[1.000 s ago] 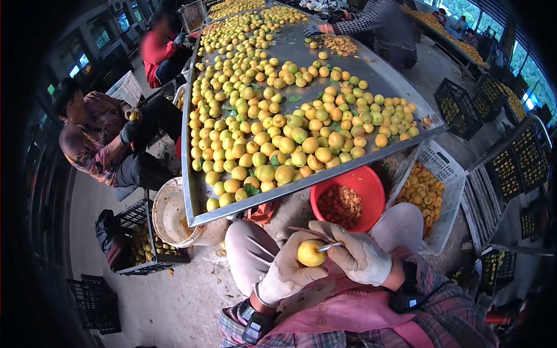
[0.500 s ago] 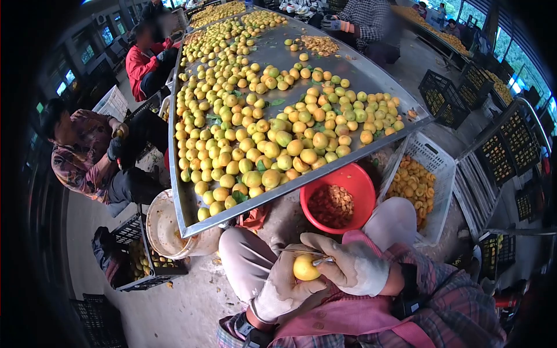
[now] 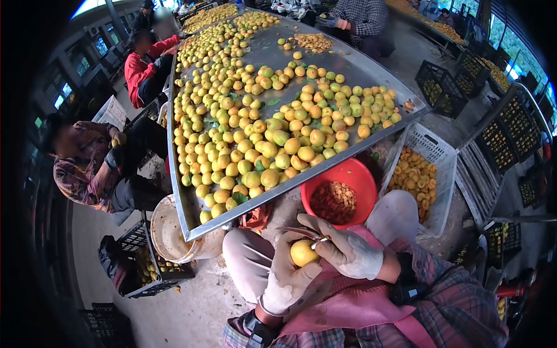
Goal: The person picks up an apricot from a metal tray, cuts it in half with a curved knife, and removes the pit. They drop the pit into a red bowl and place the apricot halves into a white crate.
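In my left hand [image 3: 290, 275], which wears a pale work glove, a yellow fruit [image 3: 304, 253] is held between thumb and fingers. My right hand [image 3: 348, 250], gloved too, grips a small curved knife [image 3: 301, 232] whose blade points left above the fruit; its metal part by the fingers touches or nearly touches the fruit's right side. Ahead stands a metal table [image 3: 267, 200] spread with many yellow-green fruits [image 3: 249, 145]. A red basin [image 3: 362, 177] with small reddish-brown pieces sits just beyond my hands.
A white crate [image 3: 447, 156] of orange fruit halves stands right of the basin. To the left are a white bucket [image 3: 165, 229] and a black crate [image 3: 139, 232] of fruit. Seated people [image 3: 87, 168] work along the table's left side, another [image 3: 368, 23] at its far right.
The knife blade has tilted and shows more of its curve above the fruit. Both hands have shifted slightly, and the whole view has moved a little.
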{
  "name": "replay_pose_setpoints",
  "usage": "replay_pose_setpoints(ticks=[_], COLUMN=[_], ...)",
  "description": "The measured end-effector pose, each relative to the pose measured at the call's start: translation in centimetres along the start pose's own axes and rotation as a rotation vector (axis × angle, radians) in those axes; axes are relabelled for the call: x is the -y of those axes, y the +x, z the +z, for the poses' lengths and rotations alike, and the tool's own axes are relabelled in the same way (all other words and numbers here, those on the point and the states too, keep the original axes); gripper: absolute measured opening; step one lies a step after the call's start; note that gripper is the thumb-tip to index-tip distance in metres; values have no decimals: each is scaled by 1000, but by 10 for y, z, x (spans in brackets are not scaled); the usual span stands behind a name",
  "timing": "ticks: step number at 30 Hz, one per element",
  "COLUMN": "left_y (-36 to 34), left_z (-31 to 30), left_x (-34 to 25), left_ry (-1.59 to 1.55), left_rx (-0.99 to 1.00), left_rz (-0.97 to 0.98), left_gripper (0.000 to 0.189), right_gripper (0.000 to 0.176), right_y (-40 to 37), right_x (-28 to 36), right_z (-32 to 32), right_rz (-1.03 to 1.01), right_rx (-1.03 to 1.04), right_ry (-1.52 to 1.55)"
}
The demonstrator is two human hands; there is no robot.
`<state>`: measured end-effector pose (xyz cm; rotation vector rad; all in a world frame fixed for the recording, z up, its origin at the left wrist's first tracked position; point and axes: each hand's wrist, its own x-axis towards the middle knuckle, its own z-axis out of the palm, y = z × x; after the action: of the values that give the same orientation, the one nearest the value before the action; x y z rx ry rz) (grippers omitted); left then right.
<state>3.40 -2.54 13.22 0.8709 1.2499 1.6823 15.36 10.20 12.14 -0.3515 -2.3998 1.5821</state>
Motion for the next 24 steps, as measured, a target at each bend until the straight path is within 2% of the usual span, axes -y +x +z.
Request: replay_pose_setpoints(ticks=[4,6,7,9,12,13,14,15,19,21,22,23,24], left_y=[6,2,2,-2,-3,-1,3,3,3,1,0,-1,-3], left_z=[-8,-10,-9,-7,-11,-13,-15,-14,-20,-26,-28,-30,-32], left_x=[19,31,35,43,53,56,58,57,65,66,64,62,64], left_ry=[2,-57,-54,-93,-60,-74,1,4,-134,-148,-175,-202,-219], left_rx=[-84,-101,-111,-111,-82,-68,-70,-69,-107,-146,-174,-201,-198], left_rz=[-48,-181,-187,-157,-93,-61,28,27,-9,-39,-75,-111,-132], left_gripper=[61,62,62,62,65,65,68,68,77,81,83,84,85], right_gripper=[48,43,44,49,62,62,63,64,62,53,42,42,45], right_y=[5,5,4,2,1,2,3,2,1,3,1,0,-3], right_x=[-9,-5,-5,-7,-3,-9,-18,-22,-14,-1,-12,-22,-31], right_z=[7,3,3,8,-3,-5,-9,-10,-9,-7,-11,-6,3], right_rz=[102,348,474,491,720,718,757,789,711,415,397,391,88], right_rx=[-73,-15,17,29,237,238,377,520,445,119,161,164,24], right_ry=[107,470,651,734,911,916,1171,1425,1444,742,646,644,281])
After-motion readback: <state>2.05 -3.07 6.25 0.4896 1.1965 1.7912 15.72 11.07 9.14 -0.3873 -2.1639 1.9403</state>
